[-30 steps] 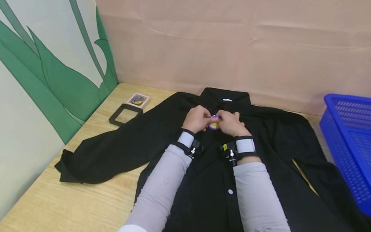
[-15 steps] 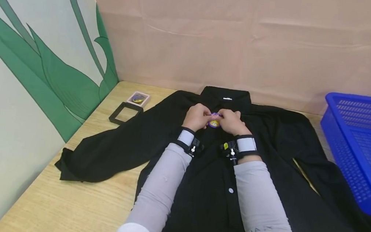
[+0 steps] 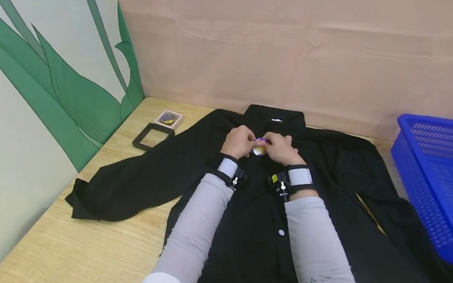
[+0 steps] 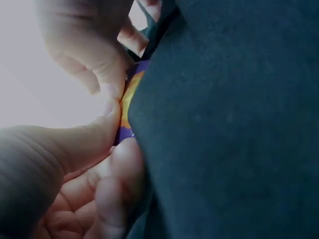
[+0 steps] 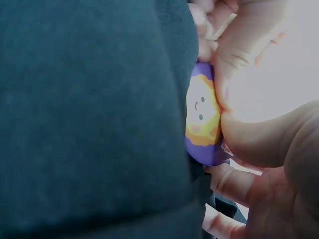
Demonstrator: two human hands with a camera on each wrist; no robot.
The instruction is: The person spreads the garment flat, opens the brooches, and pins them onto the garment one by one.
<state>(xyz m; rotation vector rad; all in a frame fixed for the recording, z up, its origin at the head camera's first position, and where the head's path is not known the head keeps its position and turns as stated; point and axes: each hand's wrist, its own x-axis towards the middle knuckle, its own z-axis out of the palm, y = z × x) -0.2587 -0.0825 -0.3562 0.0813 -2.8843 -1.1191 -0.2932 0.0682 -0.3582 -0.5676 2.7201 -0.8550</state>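
Observation:
A black button-up shirt (image 3: 137, 187) lies spread out on the wooden table, collar at the far side. At its upper front, just below the collar, both hands meet over a round purple-and-yellow badge (image 3: 259, 151). My left hand (image 3: 237, 142) pinches the badge's left side, and my right hand (image 3: 282, 149) pinches the right. In the right wrist view a small smiling face shows on the badge (image 5: 203, 109), with thumbs pressed to its edge. Black cloth partly covers the badge (image 4: 130, 99) in the left wrist view. The badge's back is hidden.
To the left, a pinkish square case (image 3: 169, 119) holds another badge, beside a black square frame (image 3: 141, 139). A blue plastic basket (image 3: 421, 185) stands on the right, by the shirt's sleeve. A pink-covered wall (image 3: 233, 61) closes off the back.
The badge tilts a little and now catches a glare on its face. Both hands keep their pinch in almost the same place.

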